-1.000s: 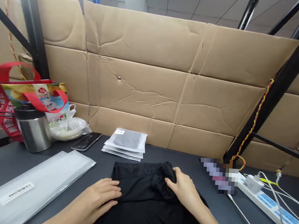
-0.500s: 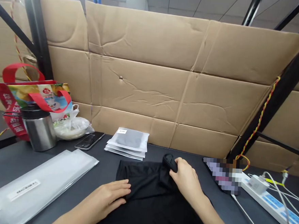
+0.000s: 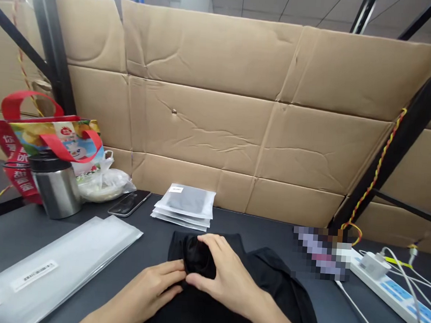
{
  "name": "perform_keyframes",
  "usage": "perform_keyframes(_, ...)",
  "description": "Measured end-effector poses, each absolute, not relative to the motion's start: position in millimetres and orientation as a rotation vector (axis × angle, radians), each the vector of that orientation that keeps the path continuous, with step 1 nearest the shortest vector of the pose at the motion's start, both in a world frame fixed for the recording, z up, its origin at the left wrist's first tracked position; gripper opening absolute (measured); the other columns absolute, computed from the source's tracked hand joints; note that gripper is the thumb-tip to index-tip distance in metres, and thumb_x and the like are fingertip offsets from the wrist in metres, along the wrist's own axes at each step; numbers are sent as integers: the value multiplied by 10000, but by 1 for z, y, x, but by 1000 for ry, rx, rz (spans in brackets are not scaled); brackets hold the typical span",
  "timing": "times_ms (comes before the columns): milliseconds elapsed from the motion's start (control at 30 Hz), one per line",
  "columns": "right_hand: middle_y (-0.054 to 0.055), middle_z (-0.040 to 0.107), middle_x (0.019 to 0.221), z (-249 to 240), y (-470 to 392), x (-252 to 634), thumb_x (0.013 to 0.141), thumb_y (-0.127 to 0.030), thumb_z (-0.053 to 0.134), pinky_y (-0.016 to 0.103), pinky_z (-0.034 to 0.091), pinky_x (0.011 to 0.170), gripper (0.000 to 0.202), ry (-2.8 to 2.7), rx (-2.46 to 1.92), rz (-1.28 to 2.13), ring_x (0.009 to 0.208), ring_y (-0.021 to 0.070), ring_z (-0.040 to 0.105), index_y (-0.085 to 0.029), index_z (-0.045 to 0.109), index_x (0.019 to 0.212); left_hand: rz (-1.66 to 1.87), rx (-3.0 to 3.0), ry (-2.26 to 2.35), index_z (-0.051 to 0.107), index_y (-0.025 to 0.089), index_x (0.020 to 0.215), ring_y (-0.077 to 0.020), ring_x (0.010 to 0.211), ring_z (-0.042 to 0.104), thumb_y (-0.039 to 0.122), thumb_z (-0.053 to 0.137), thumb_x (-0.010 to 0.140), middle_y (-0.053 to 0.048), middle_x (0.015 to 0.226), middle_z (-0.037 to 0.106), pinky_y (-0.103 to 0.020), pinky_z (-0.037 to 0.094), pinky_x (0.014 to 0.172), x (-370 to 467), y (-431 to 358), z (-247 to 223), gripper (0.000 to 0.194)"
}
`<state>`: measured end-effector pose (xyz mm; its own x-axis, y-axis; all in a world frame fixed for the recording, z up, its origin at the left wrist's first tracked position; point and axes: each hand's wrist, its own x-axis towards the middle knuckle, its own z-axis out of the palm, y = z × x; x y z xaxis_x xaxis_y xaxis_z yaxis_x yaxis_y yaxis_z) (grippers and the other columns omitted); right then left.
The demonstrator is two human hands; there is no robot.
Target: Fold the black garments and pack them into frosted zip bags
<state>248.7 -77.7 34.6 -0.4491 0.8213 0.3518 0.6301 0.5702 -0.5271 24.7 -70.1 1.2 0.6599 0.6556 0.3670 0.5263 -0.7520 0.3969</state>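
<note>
Brought leftward since the earlier frame, a person's right hand (image 3: 225,275) now meets the left hand (image 3: 151,285) over black cloth (image 3: 204,316), which lies on the dark tabletop (image 3: 138,254) directly beneath the fingers. Right thumb and fingers curve well apart, holding a bunched fold (image 3: 193,256); the left fingers stretch nearly straight, tips at its left edge, no grip showing. From where I stand, the work looks partway: one portion gathered, the loose spread right of the fingers left to handle. Beyond the fingertips sit stacked small packets (image 3: 187,203); to their left lie long translucent packets (image 3: 72,255).
</note>
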Motion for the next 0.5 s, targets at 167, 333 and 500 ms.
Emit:
perform_keyframes(167, 145, 337, 1493, 17, -70, 251, 688, -469, 765, 454, 256, 1134, 934, -2413, -1141, 471, 1377, 297, 290, -156, 321, 1447, 870, 2536, 1040, 639, 255, 1053, -164, 865, 666, 180, 446, 938, -18, 993, 665, -237, 532, 776, 39, -65, 6, 237)
perform_keyframes(333, 96, 506, 1387, -1, -60, 239, 741, -76, 587, 405, 351, 1091, 642, -2303, -1202, 293, 1290, 237, 446, -157, 465, 1366, 899, 2533, 1077, 621, 266, 1045, -166, 878, 647, 210, 420, 962, -9, 984, 661, -239, 509, 782, 40, -64, 21, 225)
perform_keyframes(500, 45, 455, 1430, -8, -56, 243, 497, 55, 410, 386, 307, 1120, 897, -2355, -1201, 239, 1327, 199, 397, -179, 477, 1361, 891, 2617, 1601, 624, 225, 946, -236, 882, 638, 372, 504, 888, -49, 927, 670, -305, 492, 792, -35, -55, 33, 198)
